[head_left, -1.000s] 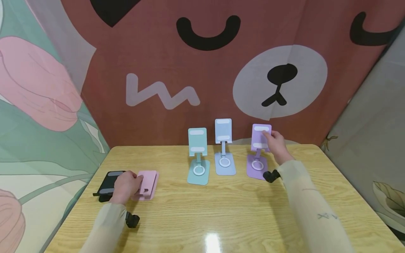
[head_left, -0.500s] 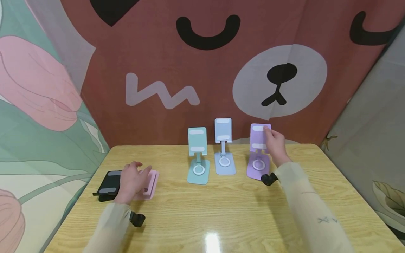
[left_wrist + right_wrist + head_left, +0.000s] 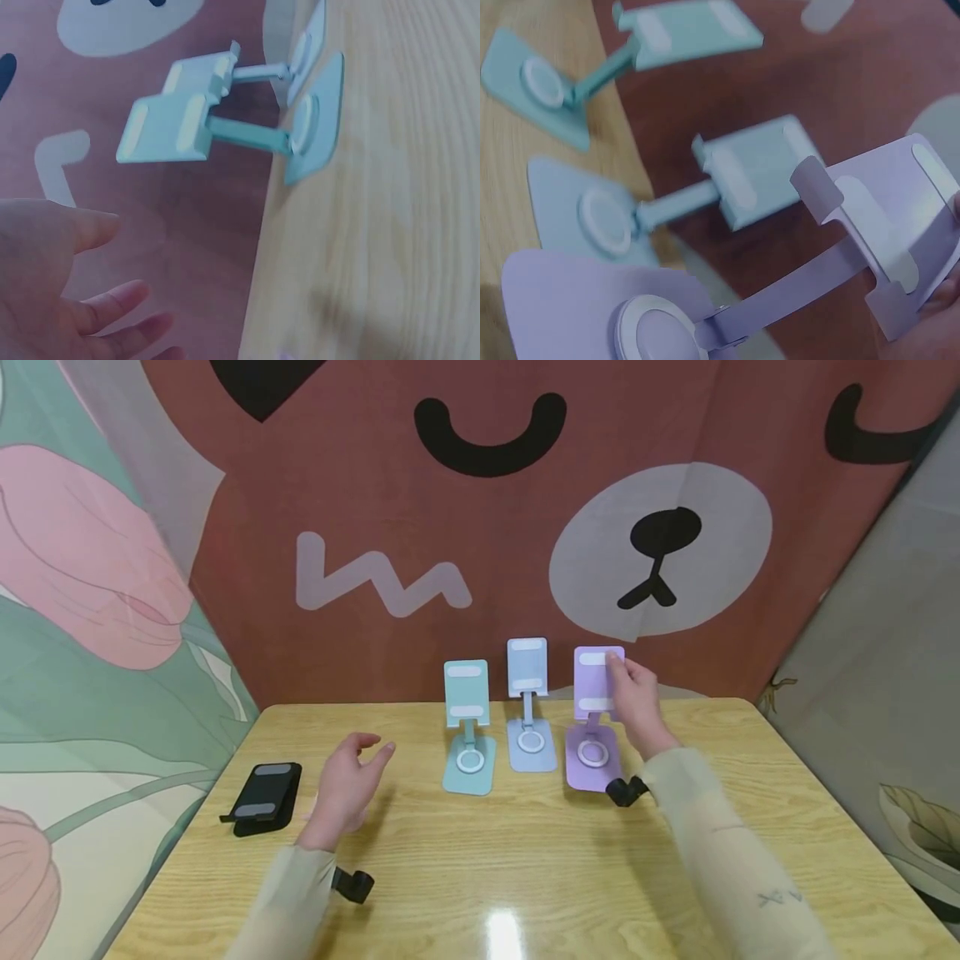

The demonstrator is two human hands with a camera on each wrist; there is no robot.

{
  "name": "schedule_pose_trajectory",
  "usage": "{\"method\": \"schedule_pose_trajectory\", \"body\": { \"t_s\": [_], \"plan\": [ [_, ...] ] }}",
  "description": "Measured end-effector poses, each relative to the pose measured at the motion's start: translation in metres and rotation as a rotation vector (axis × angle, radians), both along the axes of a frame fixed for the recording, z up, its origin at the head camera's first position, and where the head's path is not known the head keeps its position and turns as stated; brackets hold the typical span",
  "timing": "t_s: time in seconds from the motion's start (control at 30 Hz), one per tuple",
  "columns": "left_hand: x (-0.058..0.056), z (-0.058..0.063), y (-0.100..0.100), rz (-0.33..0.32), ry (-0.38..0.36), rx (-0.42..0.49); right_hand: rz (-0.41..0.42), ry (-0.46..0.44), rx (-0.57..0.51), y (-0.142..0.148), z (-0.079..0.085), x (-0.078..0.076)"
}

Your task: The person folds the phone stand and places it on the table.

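My right hand [image 3: 641,706] grips the right edge of the purple phone stand's [image 3: 588,672] upper plate, thumb on the front. In the right wrist view, the purple stand [image 3: 787,296] fills the lower part, with a bit of the hand at the right edge. My left hand [image 3: 348,789] hovers over the table, thumb and index finger apart. The left wrist view shows the left hand [image 3: 45,277] with loose, spread fingers and nothing between them. Only a pale pink sliver [image 3: 363,818] shows beside the palm; the pink phone stand is otherwise hidden.
A teal phone stand [image 3: 467,693] and a light blue phone stand [image 3: 527,668] stand unfolded near the back edge. At the left lies a folded black phone stand [image 3: 266,793]. A printed cloth [image 3: 360,652] hangs behind the wooden table [image 3: 450,868].
The left hand has moved right from beside the black stand, and the pink stand has gone from its earlier open view. The right hand has shifted the purple stand left, towards the light blue one.
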State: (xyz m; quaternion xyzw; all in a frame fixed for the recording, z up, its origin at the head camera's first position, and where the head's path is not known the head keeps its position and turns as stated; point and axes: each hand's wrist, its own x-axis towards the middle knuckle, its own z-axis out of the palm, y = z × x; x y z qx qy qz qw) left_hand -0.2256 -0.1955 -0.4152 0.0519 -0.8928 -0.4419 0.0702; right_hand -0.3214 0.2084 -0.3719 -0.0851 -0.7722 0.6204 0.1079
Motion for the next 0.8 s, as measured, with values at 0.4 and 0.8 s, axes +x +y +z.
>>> {"method": "schedule_pose_trajectory", "body": {
  "t_s": [0.4, 0.8],
  "plan": [
    [0.001, 0.0, 0.024, -0.039, 0.078, 0.029, 0.054, 0.039, -0.069, -0.033, 0.029, 0.019],
    [0.001, -0.004, 0.048, -0.051, 0.103, 0.048, 0.13, 0.126, -0.104, -0.055, 0.052, 0.041]
  ]
}}
